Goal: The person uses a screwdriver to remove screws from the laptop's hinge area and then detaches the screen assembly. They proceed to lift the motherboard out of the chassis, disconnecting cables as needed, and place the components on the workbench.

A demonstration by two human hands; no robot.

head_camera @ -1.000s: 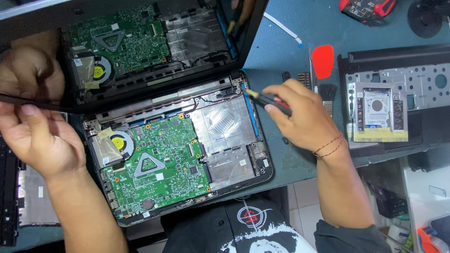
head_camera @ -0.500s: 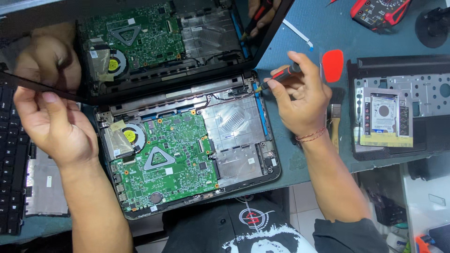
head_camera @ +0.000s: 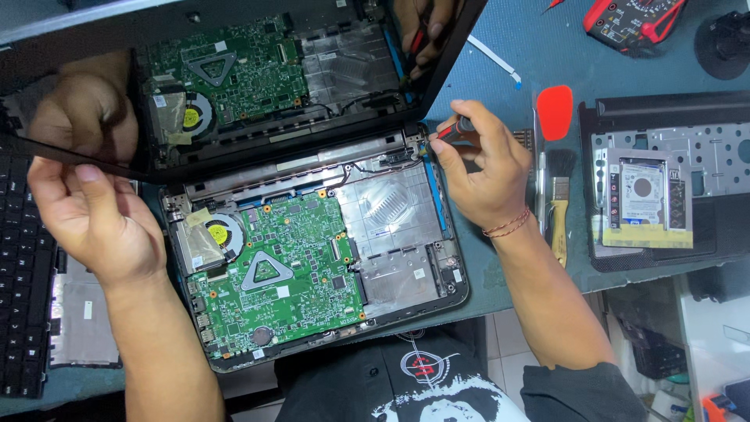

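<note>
An opened laptop (head_camera: 312, 266) lies on the blue table (head_camera: 500, 94) with its bottom cover off, green circuit board (head_camera: 273, 273) and round fan (head_camera: 219, 232) exposed. Its screen lid (head_camera: 234, 168) stands raised at 12 o'clock, the glossy panel mirroring the board and both hands.

Left hand (head_camera: 90, 219): closed on the lid's edge at 9 o'clock, thumb on top, fingers beneath, propping the lid. Right hand (head_camera: 484, 176): wrapped narrowly around a red-and-black screwdriver (head_camera: 453, 130), tip directed at the hinge corner (head_camera: 406, 152) at 1 o'clock of the base. Whether the tip is seated in a screw cannot be told; the fingers hide it.

Surroundings: a removed keyboard (head_camera: 23, 273) at 9 o'clock, a brush (head_camera: 558, 195) and red pick (head_camera: 555, 112) at 3 o'clock, a hard drive (head_camera: 644, 203) resting on a second opened chassis (head_camera: 672, 148) further right, a multimeter (head_camera: 637, 19) at 1 o'clock.

Risks noted, as judgement:
- The lid depends on one hand. If that grip slackens while the hinge is being worked, the panel could drop onto the board or strain the thin cables near the hinge.
- A slipping driver tip would land on the hinge wiring or adjacent board; angled pressure would cause it.
- A loose screw could fall into the open base and lodge beneath the board or fan.
- The base overhangs the table edge at 6 o'clock; downward force at the far corner could rock it.
- Bare hands on exposed circuitry carry a static risk.
</note>
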